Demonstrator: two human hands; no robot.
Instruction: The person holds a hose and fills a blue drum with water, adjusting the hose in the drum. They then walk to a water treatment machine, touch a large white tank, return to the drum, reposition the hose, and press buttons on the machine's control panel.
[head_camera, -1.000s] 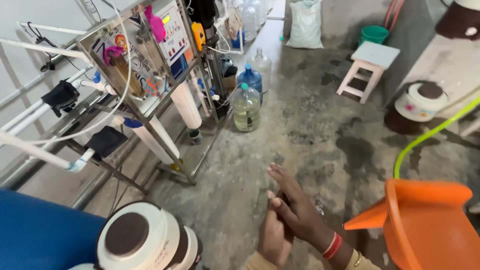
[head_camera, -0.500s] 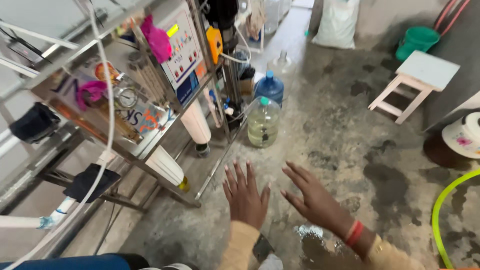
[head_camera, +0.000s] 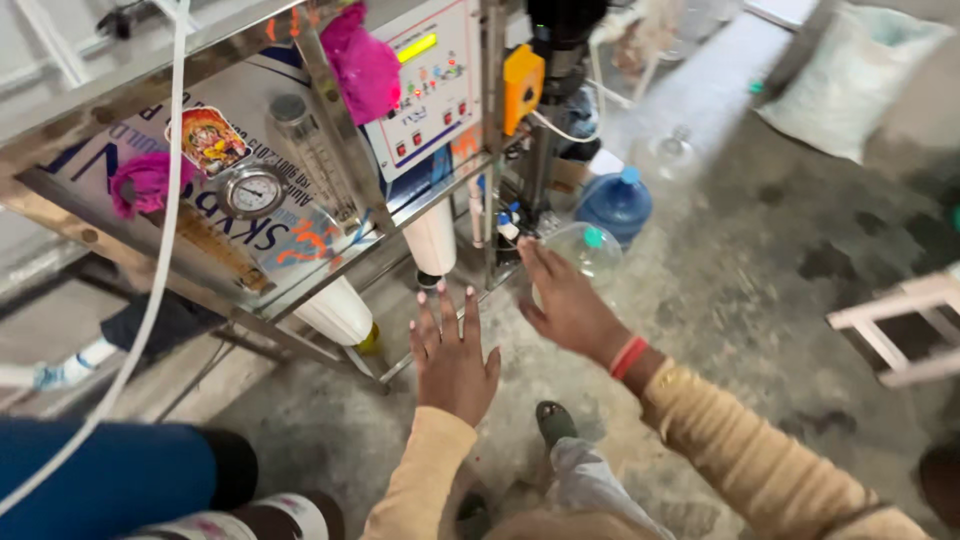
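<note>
Clear plastic is what counts here: a big round see-through water jug with a teal cap (head_camera: 585, 250) sits on the wet grey concrete floor (head_camera: 760, 300), right at the foot of the stainless steel filter rack (head_camera: 300, 270). The right hand (head_camera: 562, 302) is stretched out toward it, fingers spread and open, gripping nothing. Its fingertips overlap the near side of the jug in the head view, but I honestly can't tell if they're touching or just short of it. The jug lies ahead of that hand and a touch to the right, standing upright, cap at the top.

The left hand (head_camera: 452, 352) is also flat and splayed, empty, hovering lower down and further from the jug, closer to the white cylindrical filter housing (head_camera: 432, 240) hanging under the rack. So the right hand is clearly the nearer one.

Just behind the clear jug is a blue water bottle with a blue cap (head_camera: 618, 203), close beside it. The person wears a mustard ribbed sleeve and a red wristband (head_camera: 628, 357) on the right wrist.
</note>
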